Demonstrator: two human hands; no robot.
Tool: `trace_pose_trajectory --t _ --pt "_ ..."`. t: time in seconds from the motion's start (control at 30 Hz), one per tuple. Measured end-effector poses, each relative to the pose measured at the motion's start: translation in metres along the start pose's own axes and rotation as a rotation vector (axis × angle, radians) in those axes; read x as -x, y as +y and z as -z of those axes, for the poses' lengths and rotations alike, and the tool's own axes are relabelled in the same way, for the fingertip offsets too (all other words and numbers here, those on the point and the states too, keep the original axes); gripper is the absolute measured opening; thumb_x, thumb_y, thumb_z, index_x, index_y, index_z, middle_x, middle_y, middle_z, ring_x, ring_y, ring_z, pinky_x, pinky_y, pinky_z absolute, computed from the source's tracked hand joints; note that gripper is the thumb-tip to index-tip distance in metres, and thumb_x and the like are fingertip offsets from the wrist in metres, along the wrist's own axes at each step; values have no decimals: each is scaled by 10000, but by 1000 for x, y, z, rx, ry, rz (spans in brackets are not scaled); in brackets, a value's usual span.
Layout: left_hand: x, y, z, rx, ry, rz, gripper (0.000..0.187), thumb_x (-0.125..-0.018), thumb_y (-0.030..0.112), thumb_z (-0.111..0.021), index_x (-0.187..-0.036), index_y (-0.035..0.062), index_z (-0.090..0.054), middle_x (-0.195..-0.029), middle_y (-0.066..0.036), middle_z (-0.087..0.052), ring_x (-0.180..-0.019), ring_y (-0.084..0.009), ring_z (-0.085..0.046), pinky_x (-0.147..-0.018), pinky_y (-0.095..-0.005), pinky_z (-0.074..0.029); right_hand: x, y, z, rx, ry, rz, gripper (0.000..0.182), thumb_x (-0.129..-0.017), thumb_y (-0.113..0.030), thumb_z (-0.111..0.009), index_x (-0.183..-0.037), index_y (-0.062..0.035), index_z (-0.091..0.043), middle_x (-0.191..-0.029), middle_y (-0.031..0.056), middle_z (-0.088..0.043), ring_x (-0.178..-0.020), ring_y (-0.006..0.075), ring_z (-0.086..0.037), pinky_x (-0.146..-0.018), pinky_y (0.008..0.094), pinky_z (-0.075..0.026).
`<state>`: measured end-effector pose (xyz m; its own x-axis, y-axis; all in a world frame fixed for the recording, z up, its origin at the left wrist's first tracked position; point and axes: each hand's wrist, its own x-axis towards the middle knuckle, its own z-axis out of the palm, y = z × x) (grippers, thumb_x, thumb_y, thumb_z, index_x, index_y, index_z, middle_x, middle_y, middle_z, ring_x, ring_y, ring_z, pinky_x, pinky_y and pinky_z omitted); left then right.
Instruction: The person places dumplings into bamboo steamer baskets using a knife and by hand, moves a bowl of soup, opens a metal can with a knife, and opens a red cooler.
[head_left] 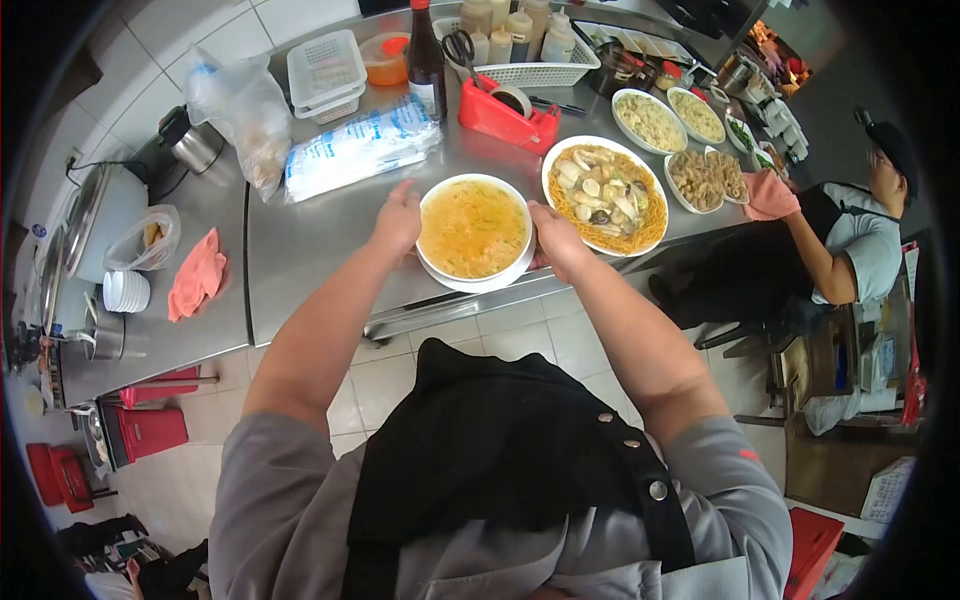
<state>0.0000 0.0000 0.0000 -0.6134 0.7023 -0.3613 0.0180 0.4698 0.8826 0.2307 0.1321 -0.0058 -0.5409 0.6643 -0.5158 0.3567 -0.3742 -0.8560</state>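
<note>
A white bowl of orange-yellow soup (473,228) sits on a white plate (478,284) at the front edge of the steel counter. Its left side is held by my left hand (398,221), and my right hand (556,238) grips the other side, fingers partly hidden under the plate. Just right of my right hand lies an oval plate of noodles with a pale topping (606,196). Behind the bowl are a flat pack of plastic bags (350,153) and a red tape dispenser (508,115) with scissors.
A co-worker (850,230) stands at the right, one hand holding a pink cloth (770,196) beside dishes of fried food (697,181). Rice dishes (650,121) stand behind. Along the back are a dark bottle (426,65) and a basket of squeeze bottles (530,73). Another pink cloth (198,275) lies left.
</note>
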Motion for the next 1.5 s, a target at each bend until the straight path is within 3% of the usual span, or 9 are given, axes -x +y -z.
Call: trace_pose_trajectory --t 0.67,0.77,0.9,0.97,1.07,1.1,1.13,1.23,1.5 --pt "-46 -7 22 217 54 79 518 -1092 325 -408 -1589 211 -321 -1191 -139 -626 -877 -252 -695 -748 -466 -626 -41 -8 -16 -24 154 51 531 -1091 -451 -386 -1472 -81 -409 -1126 125 -653 -911 254 -672 -717 422 -558" --pt "-37 -7 49 127 235 -17 522 -1047 294 -531 -1523 111 -420 -1155 -166 -662 -938 -283 -704 -778 -461 -611 -5 -29 -21 -7 153 28 660 -1060 -537 -435 -1527 -76 -370 -1387 200 -555 -1156 314 -617 -851 494 -573" --pt "-47 -65 162 -574 869 -559 433 -933 245 -646 -1277 -17 -630 -1139 -254 -674 -1119 -429 -618 -998 -502 -475 59 -3 6 250 175 197 662 -1071 -533 -440 -1554 -82 -402 -1476 137 -510 -1150 271 -627 -891 425 -552" --pt "-44 -95 233 -738 986 -343 419 -930 270 -631 -1244 -4 -666 -1211 -238 -669 -1165 -406 -620 -1014 -490 -481 101 31 41 375 166 171 615 -1071 -493 -478 -1518 -72 -460 -1443 136 -555 -1190 272 -621 -931 402 -541" --pt "-50 -182 346 -1268 541 188 440 -978 366 -544 -1260 63 -693 -1299 -197 -675 -1203 -356 -645 -1042 -479 -486 158 95 90 549 272 132 539 -1072 -418 -516 -1467 -51 -518 -1385 178 -605 -1220 286 -624 -977 394 -526" --pt "-20 -179 336 -1124 716 64 421 -1002 365 -519 -1257 72 -681 -1243 -210 -699 -1177 -361 -664 -994 -494 -516 190 120 99 591 350 98 518 -1072 -397 -523 -1452 -44 -532 -1364 193 -619 -1224 291 -626 -992 393 -520" --pt "-51 -220 388 -1596 369 24 438 -1013 367 -523 -1316 76 -644 -1259 -209 -694 -1187 -351 -661 -944 -484 -546 218 135 106 651 425 118 496 -1073 -383 -522 -1423 -33 -550 -1357 236 -606 -1234 331 -625 -1038 408 -499" --pt "36 -79 298 -160 85 -31 476 -990 353 -556 -1379 79 -584 -1235 -221 -696 -1077 -389 -693 -869 -481 -558 306 162 119 571 529 -39 488 -1060 -392 -534 -1394 -38 -569 -1349 238 -604 -1217 370 -626 -1049 425 -496" --pt "52 7 -29 -459 -151 -734 482 -984 358 -562 -1371 72 -593 -1221 -223 -701 -1072 -396 -691 -873 -487 -555 507 328 119 506 736 -289 553 -1003 -457 -568 -1401 -71 -567 -1333 231 -612 -1229 403 -598 -1042 465 -493"
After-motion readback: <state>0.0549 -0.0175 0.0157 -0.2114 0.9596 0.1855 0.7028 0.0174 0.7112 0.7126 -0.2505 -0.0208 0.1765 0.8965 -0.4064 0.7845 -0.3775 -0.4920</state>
